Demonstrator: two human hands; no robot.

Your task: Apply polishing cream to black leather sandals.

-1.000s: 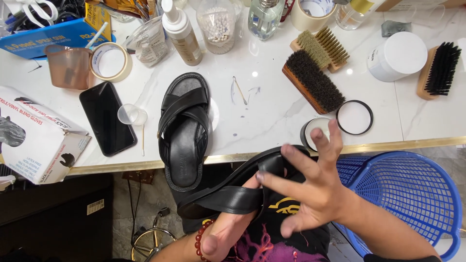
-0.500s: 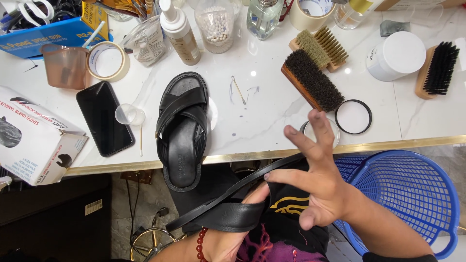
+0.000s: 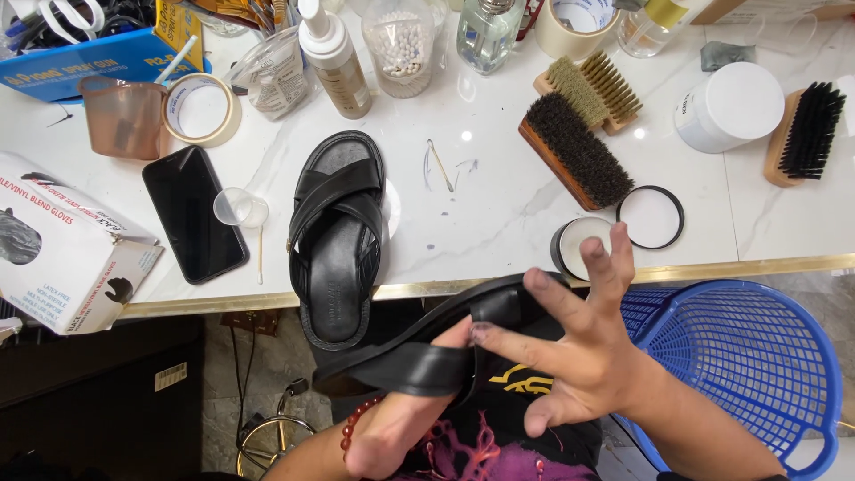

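The left hand (image 3: 401, 428) is slid inside a black sandal (image 3: 427, 352), under its straps, carrying it tilted below the counter (image 3: 499, 223) edge. The right hand (image 3: 579, 356) is spread, fingers splayed, its fingertips resting on the sandal's side, gripping nothing. A second sandal (image 3: 338, 236) lies on the counter at 11 o'clock of the hands, its heel past the edge. Three brushes: two (image 3: 574, 147) (image 3: 595, 87) at 12 o'clock, one (image 3: 806, 132) at 2 o'clock. One open tin (image 3: 579, 245) with its lid (image 3: 651, 216) just beside it. One phone (image 3: 191, 212), at 10 o'clock. One blue basket (image 3: 748, 356), at 3 o'clock.
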